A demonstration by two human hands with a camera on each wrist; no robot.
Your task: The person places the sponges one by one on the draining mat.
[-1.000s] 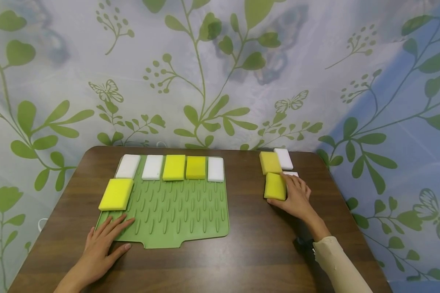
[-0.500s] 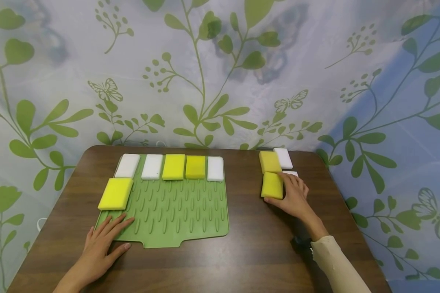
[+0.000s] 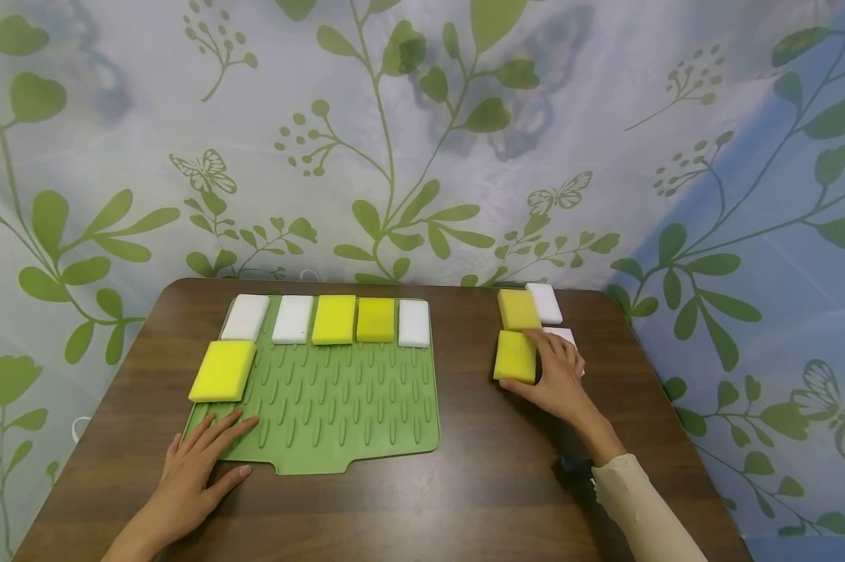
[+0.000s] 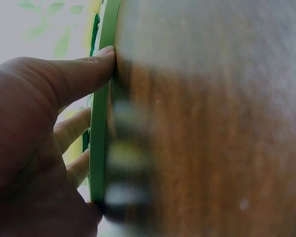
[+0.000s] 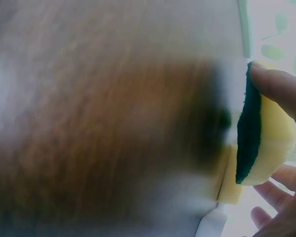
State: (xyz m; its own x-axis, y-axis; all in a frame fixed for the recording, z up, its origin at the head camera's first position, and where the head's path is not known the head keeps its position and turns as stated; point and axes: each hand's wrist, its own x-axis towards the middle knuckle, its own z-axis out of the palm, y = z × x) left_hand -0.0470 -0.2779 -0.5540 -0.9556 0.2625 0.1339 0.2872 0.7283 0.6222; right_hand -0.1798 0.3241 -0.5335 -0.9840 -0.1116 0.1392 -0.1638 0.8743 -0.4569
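Note:
My right hand point(image 3: 559, 382) grips a yellow sponge point(image 3: 515, 356) between thumb and fingers at the right of the table. In the right wrist view, this sponge point(image 5: 274, 138) shows a dark green scouring layer facing the table, apparently lifted off it. Fingers of my left hand point(image 3: 194, 476) lie spread and fairly straight on the near left corner of a green ridged mat point(image 3: 338, 406). The left wrist view has the thumb at the mat's edge point(image 4: 99, 133). A yellow sponge point(image 3: 222, 371) lies just beyond that hand, over the mat's left edge.
Along the mat's far edge lie white sponges point(image 3: 292, 319) and yellow ones point(image 3: 334, 320) in a row. Behind the right hand are another yellow sponge point(image 3: 518, 310), a white one point(image 3: 545, 303) and a partly hidden white one point(image 3: 561, 335). A patterned curtain point(image 3: 408, 140) borders the table.
My right hand has moved slightly left with the yellow sponge, uncovering more of the white sponge behind it. The left hand has stayed on the mat.

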